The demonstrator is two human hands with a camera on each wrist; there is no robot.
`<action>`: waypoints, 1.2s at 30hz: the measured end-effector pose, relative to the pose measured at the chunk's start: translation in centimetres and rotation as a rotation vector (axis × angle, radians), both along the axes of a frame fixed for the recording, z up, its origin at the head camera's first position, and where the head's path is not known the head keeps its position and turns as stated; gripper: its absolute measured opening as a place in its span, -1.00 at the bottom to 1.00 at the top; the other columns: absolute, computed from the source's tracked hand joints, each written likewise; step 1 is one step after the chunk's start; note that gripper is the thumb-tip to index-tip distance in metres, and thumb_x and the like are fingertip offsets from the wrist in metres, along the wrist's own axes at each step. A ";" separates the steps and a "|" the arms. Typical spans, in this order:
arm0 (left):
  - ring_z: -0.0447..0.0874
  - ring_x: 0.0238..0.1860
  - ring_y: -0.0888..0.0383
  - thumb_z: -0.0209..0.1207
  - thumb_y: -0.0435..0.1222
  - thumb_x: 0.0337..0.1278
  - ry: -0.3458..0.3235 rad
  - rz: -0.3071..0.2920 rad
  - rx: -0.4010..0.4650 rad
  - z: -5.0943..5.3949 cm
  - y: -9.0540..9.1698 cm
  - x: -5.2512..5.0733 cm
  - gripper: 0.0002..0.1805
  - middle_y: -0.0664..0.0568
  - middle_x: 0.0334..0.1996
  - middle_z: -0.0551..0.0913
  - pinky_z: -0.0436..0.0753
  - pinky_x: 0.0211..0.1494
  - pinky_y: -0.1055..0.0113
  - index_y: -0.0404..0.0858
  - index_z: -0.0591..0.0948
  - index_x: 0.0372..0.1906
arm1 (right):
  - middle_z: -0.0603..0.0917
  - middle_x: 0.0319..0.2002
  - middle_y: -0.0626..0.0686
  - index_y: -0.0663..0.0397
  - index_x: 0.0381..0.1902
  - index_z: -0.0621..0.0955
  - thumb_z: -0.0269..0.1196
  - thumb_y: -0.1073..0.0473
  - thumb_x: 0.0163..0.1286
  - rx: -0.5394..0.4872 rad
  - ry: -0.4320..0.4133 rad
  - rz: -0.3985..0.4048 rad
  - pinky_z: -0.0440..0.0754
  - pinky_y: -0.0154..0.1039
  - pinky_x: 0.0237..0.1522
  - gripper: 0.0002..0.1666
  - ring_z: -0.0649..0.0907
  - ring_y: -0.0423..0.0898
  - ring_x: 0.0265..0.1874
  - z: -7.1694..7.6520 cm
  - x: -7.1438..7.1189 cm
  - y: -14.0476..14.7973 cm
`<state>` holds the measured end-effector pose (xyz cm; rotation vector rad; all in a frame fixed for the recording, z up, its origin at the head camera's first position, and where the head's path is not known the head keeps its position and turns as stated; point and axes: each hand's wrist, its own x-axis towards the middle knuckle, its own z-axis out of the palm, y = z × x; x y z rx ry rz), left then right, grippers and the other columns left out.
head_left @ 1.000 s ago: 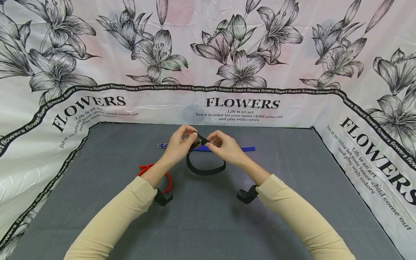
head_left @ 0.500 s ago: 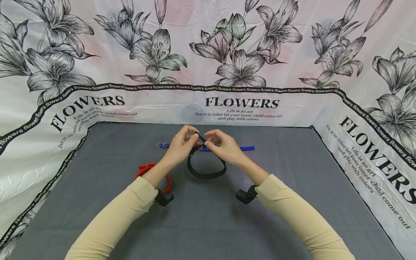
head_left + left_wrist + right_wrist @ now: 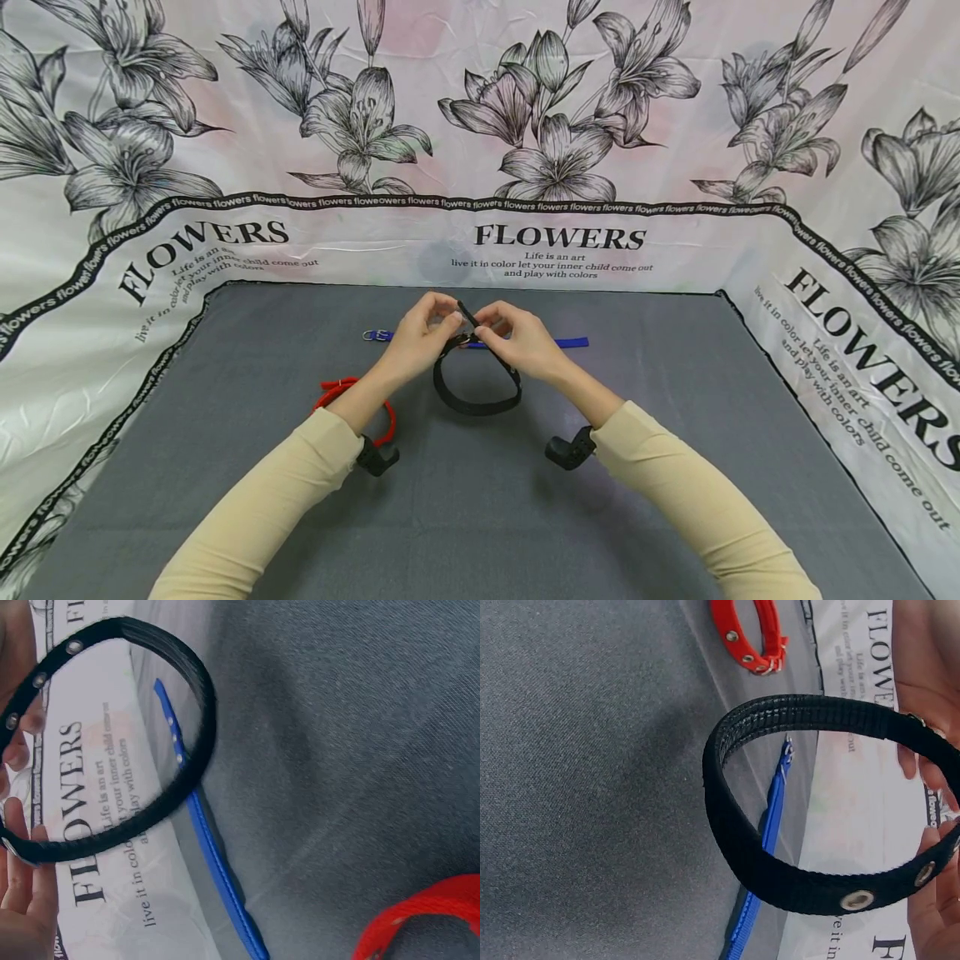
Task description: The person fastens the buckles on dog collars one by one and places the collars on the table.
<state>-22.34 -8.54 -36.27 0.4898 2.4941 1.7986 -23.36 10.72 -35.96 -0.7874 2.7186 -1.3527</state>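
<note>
A black pet collar (image 3: 477,408) with metal eyelets is bent into a loop and held up above the table. My left hand (image 3: 417,335) pinches it near the buckle end, where a small metal ring shows in the left wrist view. With thumb and fingers, my right hand (image 3: 520,337) pinches the strap close to the buckle; the strap's tip points up between the hands. In the right wrist view, eyelets line the collar (image 3: 795,889) near the fingers. The buckle itself is mostly hidden by the fingers.
Behind the hands a blue collar (image 3: 572,342) lies stretched out flat on the grey cloth (image 3: 480,517). A red collar (image 3: 341,387), curled in a loop, lies by the left forearm. Flower-printed fabric (image 3: 558,258) rises at the back and sides.
The strap's tip now stands steeper between the hands, and the black loop hangs slightly lower and wider. Both hands stay in nearly the same place.
</note>
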 end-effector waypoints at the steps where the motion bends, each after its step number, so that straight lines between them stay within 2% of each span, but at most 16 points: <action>1: 0.62 -0.05 0.00 -0.05 -0.18 0.35 -0.003 -0.006 -0.015 -0.1 -0.1 0.0 -0.68 -0.11 -0.01 0.49 0.58 -0.02 0.20 -0.25 0.40 0.09 | 0.62 -0.21 0.02 0.02 -0.04 0.52 0.13 0.11 0.37 -0.009 -0.010 -0.001 0.56 -0.25 -0.50 -0.76 0.62 -0.07 -0.39 0.0 0.0 0.0; 4: 0.63 -0.10 0.02 -0.03 -0.15 0.34 -0.018 -0.042 -0.060 -0.3 -0.2 0.2 -0.66 -0.06 -0.03 0.53 0.59 -0.07 0.19 -0.23 0.43 0.10 | 0.60 -0.21 0.04 0.04 -0.02 0.50 0.11 0.12 0.38 -0.050 -0.040 -0.006 0.57 -0.22 -0.50 -0.74 0.62 -0.04 -0.41 0.1 -0.1 0.1; 9: 0.64 -0.24 -0.01 0.09 -0.16 0.26 -0.035 -0.087 -0.101 -0.8 -0.3 0.4 -0.69 -0.04 -0.19 0.62 0.62 -0.18 0.22 -0.19 0.52 0.03 | 0.56 -0.19 0.10 0.10 0.02 0.48 0.08 0.11 0.39 -0.117 -0.099 -0.029 0.60 -0.19 -0.48 -0.70 0.62 -0.01 -0.42 0.1 -0.1 0.2; 13: 0.65 -0.28 0.03 0.13 -0.17 0.22 -0.016 -0.063 -0.085 -0.9 -0.2 0.4 -0.73 -0.07 -0.23 0.65 0.63 -0.25 0.27 -0.17 0.57 -0.03 | 0.56 -0.12 0.14 0.12 0.06 0.46 0.08 0.11 0.40 -0.137 -0.126 -0.047 0.59 -0.20 -0.46 -0.66 0.62 -0.05 -0.44 0.2 0.0 0.1; 17: 0.64 -0.27 0.13 0.10 -0.13 0.24 0.022 -0.020 -0.076 -1.0 0.1 0.4 -0.70 -0.06 -0.23 0.67 0.60 -0.29 0.29 -0.17 0.57 -0.01 | 0.54 -0.07 0.20 0.19 0.09 0.43 0.08 0.22 0.39 -0.152 -0.111 -0.044 0.59 -0.16 -0.40 -0.66 0.62 0.04 -0.38 1.8 1.3 -0.3; 20: 0.63 -0.27 0.12 0.07 -0.12 0.26 0.053 0.014 -0.072 -1.1 0.2 0.4 -0.69 -0.05 -0.23 0.67 0.54 -0.32 0.29 -0.17 0.56 0.01 | 0.51 -0.07 0.25 0.23 0.12 0.39 0.07 0.31 0.37 -0.180 -0.102 -0.026 0.62 -0.10 -0.34 -0.63 0.61 0.10 -0.32 2.8 2.1 -0.5; 28: 0.56 -0.27 -0.02 0.05 -0.11 0.28 0.052 0.080 -0.025 -0.8 0.7 0.5 -0.71 -0.09 -0.17 0.64 0.45 -0.38 0.29 -0.15 0.58 -0.04 | 0.49 -0.12 0.23 0.18 0.14 0.38 0.06 0.32 0.37 -0.191 -0.087 -0.019 0.57 -0.17 -0.41 -0.62 0.61 0.00 -0.38 2.8 2.0 -0.4; 31: 0.53 -0.24 0.04 0.04 -0.09 0.28 0.027 0.085 -0.005 -0.6 0.8 0.6 -0.70 -0.03 -0.12 0.63 0.47 -0.28 0.27 -0.15 0.58 -0.03 | 0.51 -0.14 0.21 0.16 0.07 0.42 0.05 0.31 0.37 -0.190 -0.081 -0.016 0.56 -0.15 -0.42 -0.68 0.61 -0.02 -0.44 2.8 2.1 -0.3; 36: 0.51 -0.11 0.11 0.02 -0.09 0.29 0.002 0.082 0.036 -0.4 0.9 0.7 -0.70 0.01 -0.04 0.60 0.47 -0.14 0.26 -0.15 0.56 -0.02 | 0.53 -0.19 0.13 0.03 -0.03 0.48 0.08 0.26 0.35 -0.209 -0.083 -0.020 0.53 -0.14 -0.45 -0.77 0.62 0.06 -0.46 1.4 1.0 0.0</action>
